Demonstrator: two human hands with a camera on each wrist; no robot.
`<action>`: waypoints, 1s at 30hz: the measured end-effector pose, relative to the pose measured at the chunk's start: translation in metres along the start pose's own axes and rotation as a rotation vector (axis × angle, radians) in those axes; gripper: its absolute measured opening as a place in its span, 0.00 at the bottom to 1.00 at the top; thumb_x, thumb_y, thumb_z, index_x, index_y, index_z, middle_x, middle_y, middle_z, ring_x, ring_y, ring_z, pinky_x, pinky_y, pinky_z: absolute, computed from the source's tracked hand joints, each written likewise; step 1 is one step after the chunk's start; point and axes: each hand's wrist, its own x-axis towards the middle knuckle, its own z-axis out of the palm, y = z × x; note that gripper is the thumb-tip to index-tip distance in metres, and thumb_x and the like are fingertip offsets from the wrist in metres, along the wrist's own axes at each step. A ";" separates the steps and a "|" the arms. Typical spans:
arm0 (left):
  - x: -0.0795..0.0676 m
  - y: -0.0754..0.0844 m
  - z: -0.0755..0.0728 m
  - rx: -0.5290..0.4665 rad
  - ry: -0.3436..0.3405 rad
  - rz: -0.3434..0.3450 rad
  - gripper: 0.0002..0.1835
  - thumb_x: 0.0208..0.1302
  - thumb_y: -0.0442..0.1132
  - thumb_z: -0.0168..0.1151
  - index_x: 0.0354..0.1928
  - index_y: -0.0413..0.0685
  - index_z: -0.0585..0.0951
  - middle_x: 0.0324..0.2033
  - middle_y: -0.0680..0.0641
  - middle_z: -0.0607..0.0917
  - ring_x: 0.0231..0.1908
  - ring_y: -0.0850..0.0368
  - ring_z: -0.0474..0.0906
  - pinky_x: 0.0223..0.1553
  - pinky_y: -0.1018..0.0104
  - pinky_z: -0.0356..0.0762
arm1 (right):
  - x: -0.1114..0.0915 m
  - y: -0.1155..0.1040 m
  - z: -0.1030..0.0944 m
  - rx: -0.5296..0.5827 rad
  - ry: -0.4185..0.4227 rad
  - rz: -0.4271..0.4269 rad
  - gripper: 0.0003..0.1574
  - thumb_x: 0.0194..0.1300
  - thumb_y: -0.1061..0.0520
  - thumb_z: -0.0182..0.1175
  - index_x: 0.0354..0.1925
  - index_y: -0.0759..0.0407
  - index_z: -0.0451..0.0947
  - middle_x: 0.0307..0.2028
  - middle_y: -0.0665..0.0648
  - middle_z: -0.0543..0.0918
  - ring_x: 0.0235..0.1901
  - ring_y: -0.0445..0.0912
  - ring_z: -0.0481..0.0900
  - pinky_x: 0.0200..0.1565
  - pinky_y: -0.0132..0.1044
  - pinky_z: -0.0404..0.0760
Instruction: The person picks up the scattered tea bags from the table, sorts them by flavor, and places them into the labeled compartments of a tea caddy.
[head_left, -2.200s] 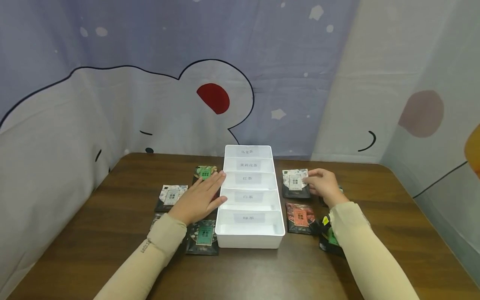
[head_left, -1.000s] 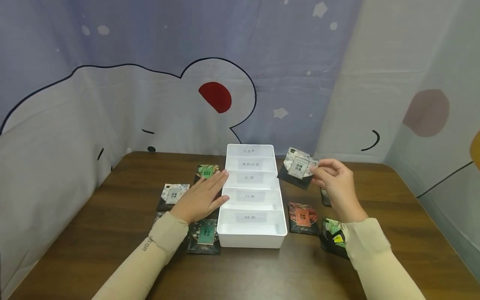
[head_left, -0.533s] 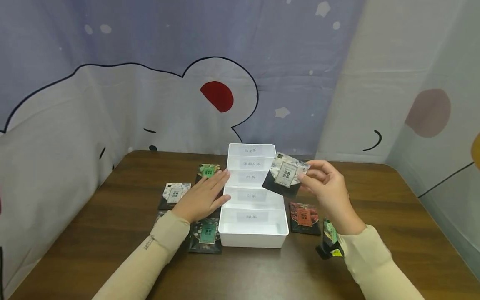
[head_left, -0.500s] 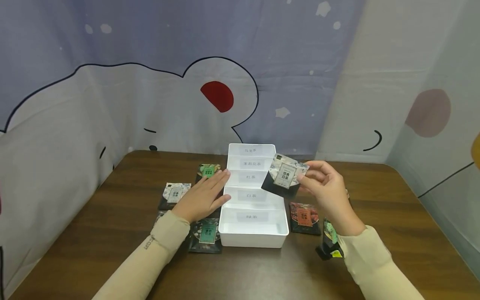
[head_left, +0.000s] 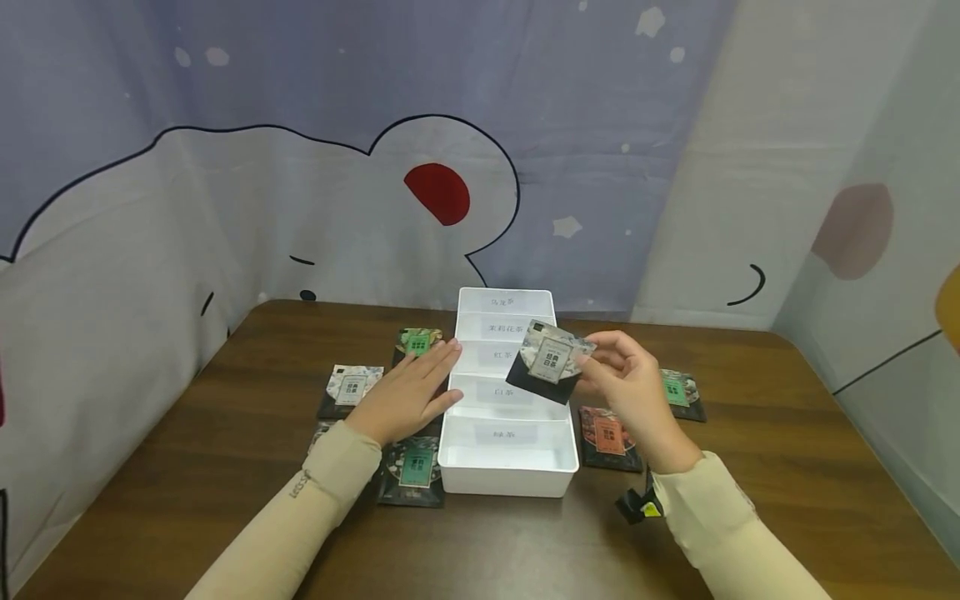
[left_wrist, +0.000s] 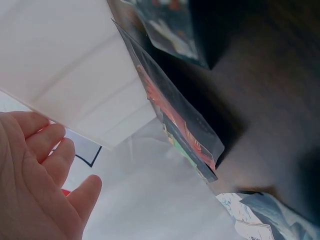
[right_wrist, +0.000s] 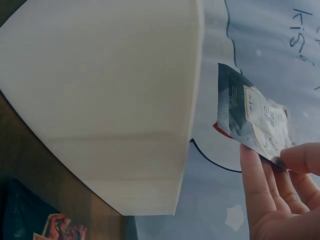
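Right hand (head_left: 632,393) pinched a white-tea sachet (head_left: 551,363) over the divided box (head_left: 510,482), mid-frame; left hand (head_left: 403,397), straight-fingered, held nothing. None looked boxed yet; other sachets (head_left: 416,472) lay left and right.

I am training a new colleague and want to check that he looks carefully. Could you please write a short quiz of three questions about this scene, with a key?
1. Which hand pinches the raised black-and-white packet?
2. True or false: the left hand is also holding a packet.
3. Into how many parts is the white box divided?
A) three
B) five
C) eight

Key:
1. The right hand.
2. False. The left hand is open at the edge of the white box and holds nothing.
3. B.
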 end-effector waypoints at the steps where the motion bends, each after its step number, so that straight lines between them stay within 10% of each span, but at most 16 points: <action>1: 0.000 0.000 0.000 -0.001 0.003 0.002 0.40 0.78 0.61 0.45 0.81 0.47 0.52 0.79 0.48 0.53 0.78 0.49 0.48 0.77 0.46 0.45 | 0.000 0.002 0.001 -0.004 -0.006 -0.008 0.15 0.70 0.66 0.62 0.53 0.70 0.74 0.35 0.52 0.85 0.34 0.42 0.88 0.40 0.45 0.88; 14: 0.001 -0.001 0.002 0.000 0.014 0.009 0.39 0.78 0.61 0.43 0.81 0.47 0.52 0.79 0.48 0.53 0.78 0.50 0.48 0.76 0.47 0.46 | -0.011 0.018 0.011 -0.209 -0.113 -0.145 0.09 0.68 0.68 0.62 0.47 0.66 0.79 0.38 0.63 0.85 0.35 0.44 0.85 0.40 0.37 0.87; 30: 0.001 0.000 0.001 -0.005 0.005 0.004 0.39 0.78 0.61 0.43 0.81 0.47 0.52 0.79 0.48 0.53 0.78 0.51 0.47 0.77 0.47 0.46 | -0.023 0.029 0.001 -0.545 -0.253 -0.608 0.17 0.57 0.75 0.61 0.40 0.58 0.83 0.34 0.49 0.84 0.31 0.37 0.77 0.29 0.35 0.81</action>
